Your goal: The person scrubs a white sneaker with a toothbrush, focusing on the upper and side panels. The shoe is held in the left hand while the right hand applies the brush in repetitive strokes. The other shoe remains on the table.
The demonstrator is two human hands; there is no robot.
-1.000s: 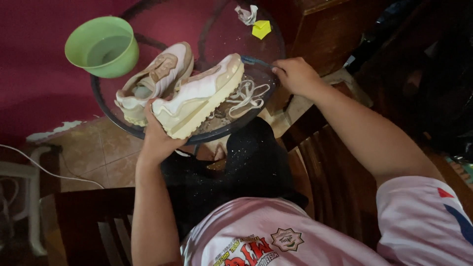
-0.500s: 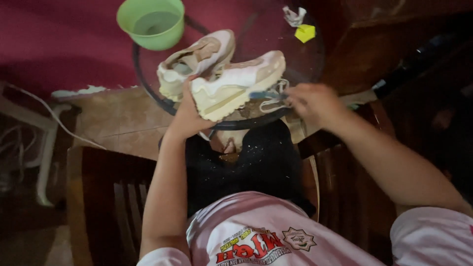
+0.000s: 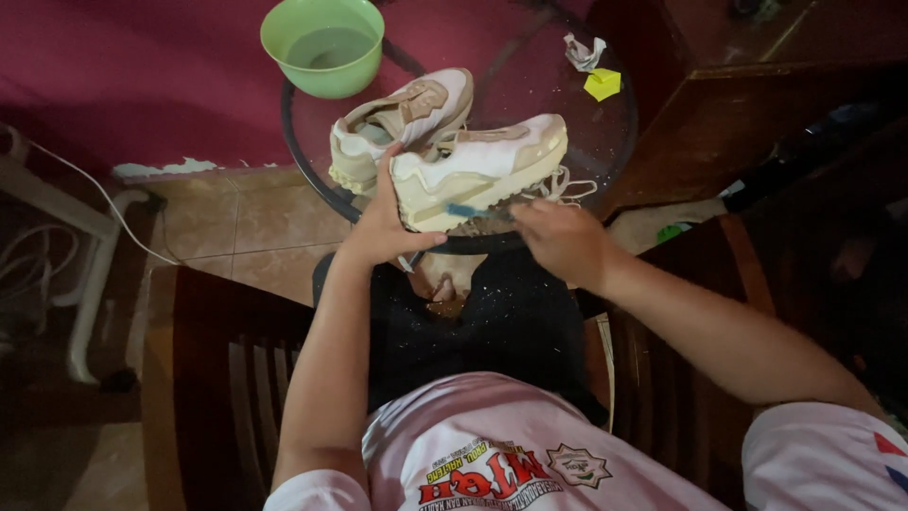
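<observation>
Two cream and tan sneakers lie on a round glass table. My left hand grips the heel of the nearer sneaker, which is tipped on its side with the sole facing me. In my right hand is a small blue-handled brush, its tip against that sole's edge. Behind it, touching it, rests the second sneaker. Loose laces trail to the right of the held shoe.
A green bowl with water stands at the table's far left edge. A crumpled white scrap and a yellow piece lie at the far right. Dark wooden chairs flank my lap. White cable crosses the tiled floor left.
My right hand came back from the table's right edge to the near side of the held sneaker and now presses a brush to its sole. The view shifted right.
</observation>
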